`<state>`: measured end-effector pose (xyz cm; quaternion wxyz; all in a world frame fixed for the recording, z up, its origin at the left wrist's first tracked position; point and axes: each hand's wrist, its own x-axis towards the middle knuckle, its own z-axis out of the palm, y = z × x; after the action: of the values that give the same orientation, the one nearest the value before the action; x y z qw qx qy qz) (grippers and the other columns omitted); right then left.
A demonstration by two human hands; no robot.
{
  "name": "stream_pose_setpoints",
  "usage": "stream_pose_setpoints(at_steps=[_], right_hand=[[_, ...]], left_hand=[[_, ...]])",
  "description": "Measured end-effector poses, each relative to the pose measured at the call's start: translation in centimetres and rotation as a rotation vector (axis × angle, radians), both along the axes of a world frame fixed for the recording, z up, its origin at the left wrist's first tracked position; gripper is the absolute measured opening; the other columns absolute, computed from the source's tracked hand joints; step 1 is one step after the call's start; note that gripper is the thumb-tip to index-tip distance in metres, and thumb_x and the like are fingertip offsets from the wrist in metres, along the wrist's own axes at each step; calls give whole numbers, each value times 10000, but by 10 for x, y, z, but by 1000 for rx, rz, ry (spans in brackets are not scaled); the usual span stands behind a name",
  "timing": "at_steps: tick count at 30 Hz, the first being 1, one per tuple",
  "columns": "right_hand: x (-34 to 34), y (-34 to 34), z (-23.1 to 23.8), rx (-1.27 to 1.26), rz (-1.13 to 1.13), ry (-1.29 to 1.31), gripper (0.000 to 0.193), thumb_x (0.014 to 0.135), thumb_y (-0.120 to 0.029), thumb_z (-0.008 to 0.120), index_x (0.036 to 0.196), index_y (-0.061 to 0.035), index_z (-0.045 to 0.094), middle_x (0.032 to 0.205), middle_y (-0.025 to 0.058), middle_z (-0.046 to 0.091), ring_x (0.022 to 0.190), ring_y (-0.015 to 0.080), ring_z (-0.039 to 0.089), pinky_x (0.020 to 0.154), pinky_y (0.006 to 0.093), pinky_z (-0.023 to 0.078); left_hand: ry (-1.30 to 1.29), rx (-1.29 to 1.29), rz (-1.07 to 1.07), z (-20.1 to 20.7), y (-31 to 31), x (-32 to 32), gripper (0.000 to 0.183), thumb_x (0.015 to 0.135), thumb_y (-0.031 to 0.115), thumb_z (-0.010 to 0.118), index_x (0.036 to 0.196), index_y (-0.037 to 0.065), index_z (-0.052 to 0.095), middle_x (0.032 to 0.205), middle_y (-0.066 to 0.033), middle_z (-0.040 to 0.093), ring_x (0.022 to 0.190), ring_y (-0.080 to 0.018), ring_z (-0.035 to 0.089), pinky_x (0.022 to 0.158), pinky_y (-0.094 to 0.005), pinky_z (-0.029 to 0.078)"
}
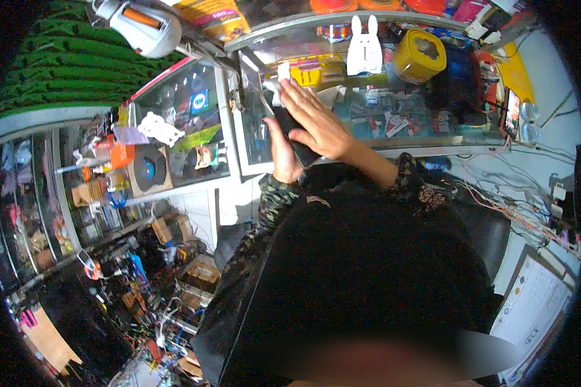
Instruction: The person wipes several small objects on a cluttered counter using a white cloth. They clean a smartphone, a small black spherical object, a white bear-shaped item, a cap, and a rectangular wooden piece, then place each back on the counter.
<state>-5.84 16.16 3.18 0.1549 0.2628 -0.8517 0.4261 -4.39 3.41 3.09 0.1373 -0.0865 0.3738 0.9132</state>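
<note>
My left hand (284, 151) is wrapped around the lower left side of a black, flat device that looks like a smartphone (306, 155), its thumb up along the edge. Across the top of that device lies my right hand (316, 126), fingers stretched out flat. By the right fingertips, a crumpled white piece of tissue or cloth (275, 92) shows; how much of it lies beneath the palm is hidden. Both hands are over the front edge of a glass display counter (361, 151).
On the counter stand a white rabbit-shaped figure (365, 51) and a yellow tin (419, 56). A phone (512, 114) leans at the right. Cables (497, 187) hang along the right wall. A lamp (142, 29) is at upper left; clutter (148, 297) fills the lower left.
</note>
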Motion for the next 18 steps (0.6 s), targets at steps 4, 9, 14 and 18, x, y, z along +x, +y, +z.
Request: stream_pose_setpoints(at_steps=[4, 9, 14, 18], right_hand=[[-11, 9, 7, -241, -149, -55, 451, 966, -70, 560, 1407, -1, 501, 1393, 203, 506, 1318, 384, 464, 1120, 400, 362], [-14, 45, 7, -448, -67, -545, 281, 985, -104, 589, 1240, 10, 617, 970, 108, 648, 737, 203, 635, 660, 323, 529], [-2, 61, 7, -629, 25, -887, 302, 986, -150, 634, 1223, 37, 608, 871, 41, 620, 610, 65, 596, 483, 229, 469], [2, 75, 11, -258, 109, -677, 283, 1000, -268, 595, 990, 11, 633, 724, 50, 622, 599, 111, 616, 541, 272, 472]], left_hand=[[3, -69, -156, -4, 1, 5, 586, 1055, 456, 446, 1437, 12, 422, 1363, -130, 560, 1203, -226, 592, 1001, -375, 505], [171, 29, -435, -13, -13, 6, 719, 988, 521, 537, 1429, -26, 386, 1340, -223, 561, 1212, -334, 604, 954, -451, 552], [175, 82, -514, -15, -11, 8, 929, 895, 632, 605, 1467, -44, 323, 1381, -251, 525, 1260, -349, 571, 980, -478, 538], [186, 74, -584, -9, -13, 13, 1110, 789, 750, 634, 1486, -45, 296, 1409, -271, 500, 1270, -348, 562, 1007, -464, 511]])
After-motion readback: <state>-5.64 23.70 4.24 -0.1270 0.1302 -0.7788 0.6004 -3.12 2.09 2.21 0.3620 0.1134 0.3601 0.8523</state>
